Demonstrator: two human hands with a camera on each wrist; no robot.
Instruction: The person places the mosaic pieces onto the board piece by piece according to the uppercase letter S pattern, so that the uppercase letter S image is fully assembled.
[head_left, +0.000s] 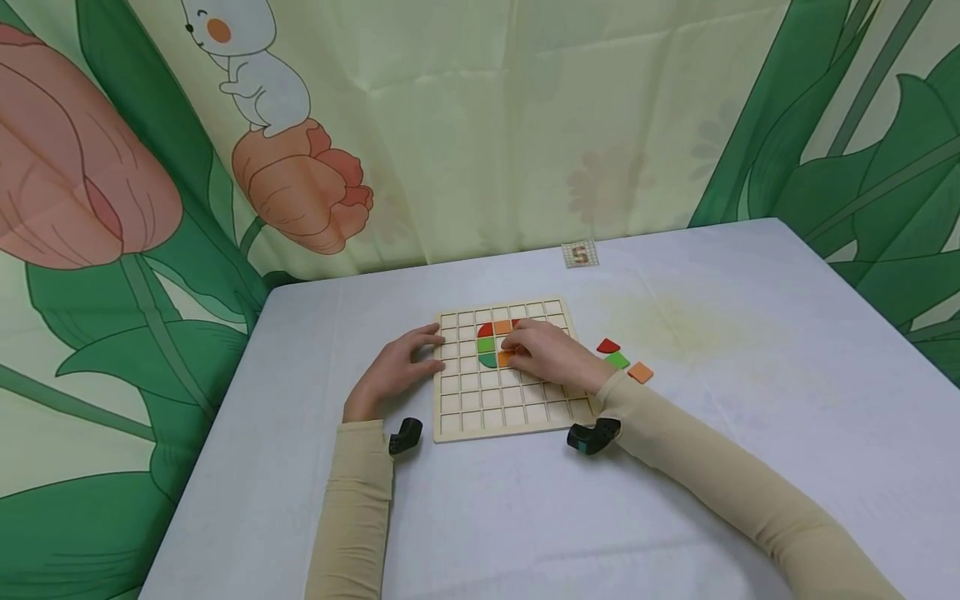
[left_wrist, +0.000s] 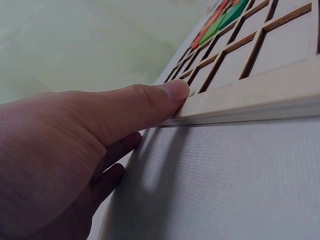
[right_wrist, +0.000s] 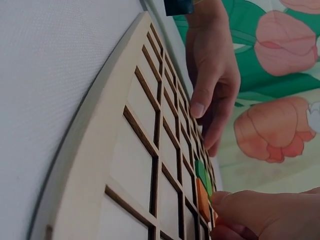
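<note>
A wooden grid board (head_left: 461,398) lies on the table with coloured tiles in its far middle cells. My left hand (head_left: 393,367) rests at its left side, thumb (left_wrist: 175,91) touching the rim and fingers loosely bent. My right hand (head_left: 551,354) reaches over the tiles with thumb and fingers close together beside an orange tile (right_wrist: 202,199). Something orange shows below the thumb in the right wrist view; whether it is held is unclear. Near the fingers lie a red tile (head_left: 485,330), a light green tile (head_left: 486,343) and a dark green tile (head_left: 487,360).
Right of the board lie a loose red piece (head_left: 608,345), green piece (head_left: 617,360) and orange square (head_left: 641,372). A small pattern card (head_left: 581,254) lies by the far edge of the white table (head_left: 480,517). A printed curtain (head_left: 465,125) hangs behind.
</note>
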